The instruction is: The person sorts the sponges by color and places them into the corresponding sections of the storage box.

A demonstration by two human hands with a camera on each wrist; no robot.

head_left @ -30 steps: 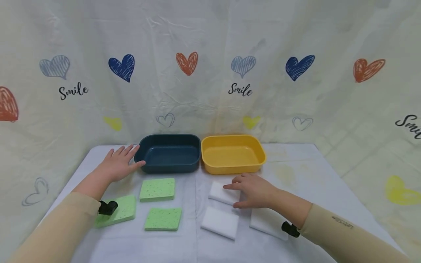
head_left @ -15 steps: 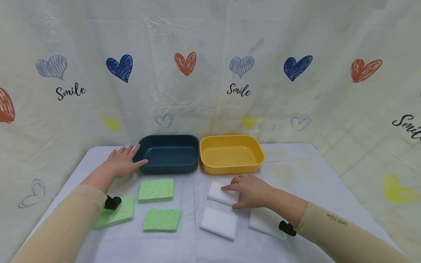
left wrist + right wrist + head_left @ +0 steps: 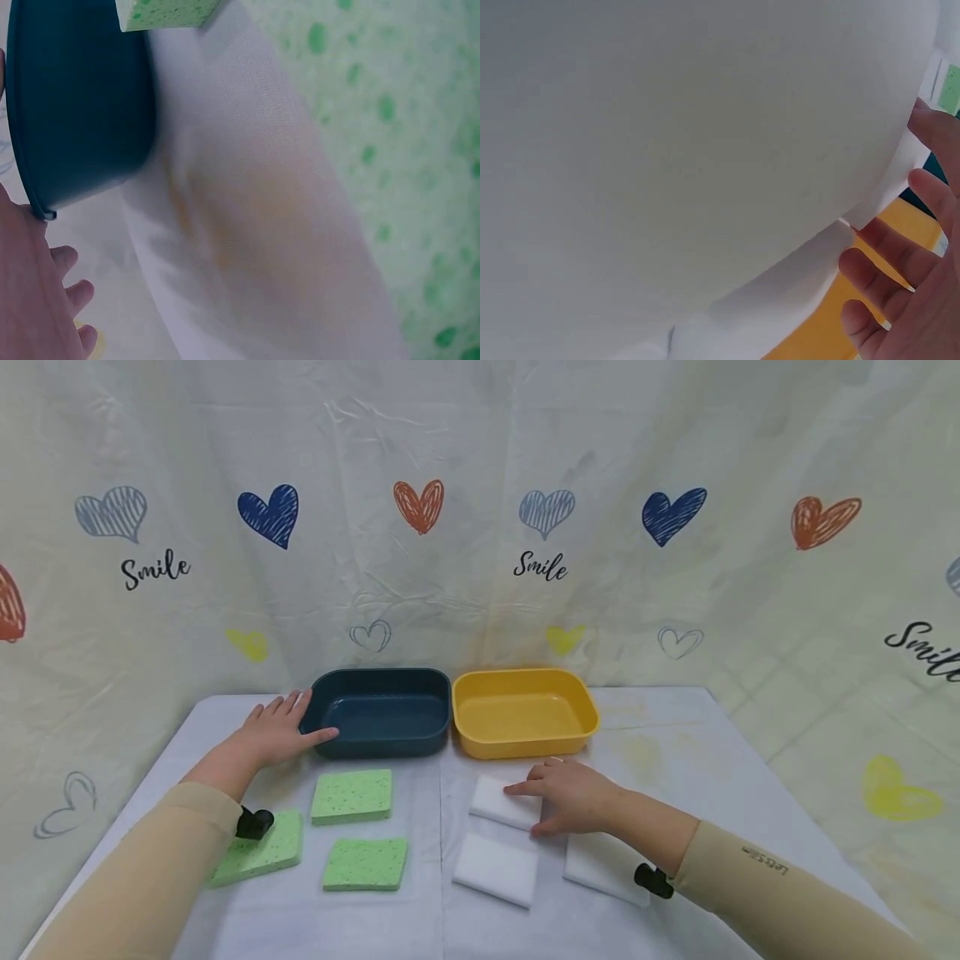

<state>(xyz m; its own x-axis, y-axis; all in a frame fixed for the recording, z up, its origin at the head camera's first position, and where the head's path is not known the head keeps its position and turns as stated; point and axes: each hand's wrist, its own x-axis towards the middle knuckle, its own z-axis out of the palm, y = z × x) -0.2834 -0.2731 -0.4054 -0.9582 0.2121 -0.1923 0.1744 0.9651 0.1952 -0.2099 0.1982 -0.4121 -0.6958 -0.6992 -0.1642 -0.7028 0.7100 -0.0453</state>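
Observation:
With fingers spread, my left hand point(image 3: 273, 732) is at the left side of a dark teal basin point(image 3: 378, 745); its thumb reaches across the basin's near left corner. The left wrist view shows that hand point(image 3: 34, 285) at the basin's rim point(image 3: 37, 214). Green speckled sponges point(image 3: 351, 797) lie below, one partly under the left wrist. My right hand point(image 3: 573, 795) hovers over a white sponge point(image 3: 495, 802), fingers loosely extended, holding nothing. Whether its index fingertip touches that sponge, I cannot tell. Another white sponge point(image 3: 600, 868) lies beneath the right wrist, partly hidden.
A yellow basin point(image 3: 525, 747) stands right beside the teal one at the back of the white-covered table point(image 3: 712, 777). One more green sponge point(image 3: 365, 863) and one more white sponge point(image 3: 495, 870) lie nearer the front. A curtain with printed hearts point(image 3: 480, 577) hangs behind.
My left hand has shifted slightly right along the teal basin, its thumb further over the corner. The head view has drifted a little. The right hand stays over the white sponge.

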